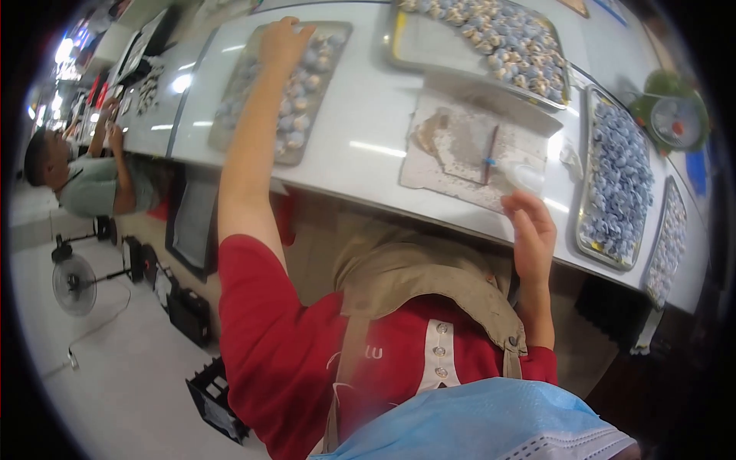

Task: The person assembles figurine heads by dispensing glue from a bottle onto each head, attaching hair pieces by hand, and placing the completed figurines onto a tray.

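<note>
My left hand (285,44) reaches to the far end of a shallow tray (230,126) on the left, which holds rows of small rounded blue-grey and tan pieces. Its thumb stands apart from the curled fingers; no piece shows in them. My right hand (532,230) is raised by the table's front edge, fingers loosely bent and apart, with nothing visible in it. Just beyond it lies a stained piece of cardboard (475,195). On that are a thin dark stick (492,149) with a blue band and a small translucent dish (524,178).
At the far middle stands a large tray (429,46) partly filled with similar pieces. Two more trays, one of blue-grey pieces (617,184) and a narrower one (665,245), sit at right beside a green fan (675,115). A person (100,180) works further left.
</note>
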The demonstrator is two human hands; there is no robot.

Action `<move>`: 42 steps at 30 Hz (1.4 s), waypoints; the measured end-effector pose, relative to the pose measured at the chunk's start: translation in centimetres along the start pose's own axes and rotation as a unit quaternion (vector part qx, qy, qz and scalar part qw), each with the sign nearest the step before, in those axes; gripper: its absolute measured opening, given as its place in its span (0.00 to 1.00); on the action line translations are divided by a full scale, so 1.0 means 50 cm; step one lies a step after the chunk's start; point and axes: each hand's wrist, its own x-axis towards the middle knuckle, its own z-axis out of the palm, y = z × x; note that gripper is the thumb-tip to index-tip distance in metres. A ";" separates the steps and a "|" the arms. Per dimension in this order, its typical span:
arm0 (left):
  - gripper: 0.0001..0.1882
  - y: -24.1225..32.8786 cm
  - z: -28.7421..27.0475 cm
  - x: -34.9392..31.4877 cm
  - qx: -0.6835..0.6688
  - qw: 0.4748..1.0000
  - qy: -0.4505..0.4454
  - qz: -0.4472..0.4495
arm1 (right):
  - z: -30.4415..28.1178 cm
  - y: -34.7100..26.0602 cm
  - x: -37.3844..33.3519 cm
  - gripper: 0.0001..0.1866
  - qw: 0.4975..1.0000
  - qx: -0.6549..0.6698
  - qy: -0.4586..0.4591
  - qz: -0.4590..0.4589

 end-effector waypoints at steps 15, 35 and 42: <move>0.15 0.429 0.373 0.097 -0.257 0.953 -0.082 0.136 | -0.066 -0.032 -0.005 0.11 0.986 -0.130 0.103 -0.014; 0.15 0.245 0.285 0.089 -0.199 0.956 -0.035 0.213 | -0.038 -0.028 0.088 0.11 0.904 -0.348 0.109 -0.224; 0.12 0.415 -0.143 -0.113 -0.552 0.780 -0.296 0.006 | -0.083 -0.017 0.098 0.21 0.822 -0.541 0.045 -0.172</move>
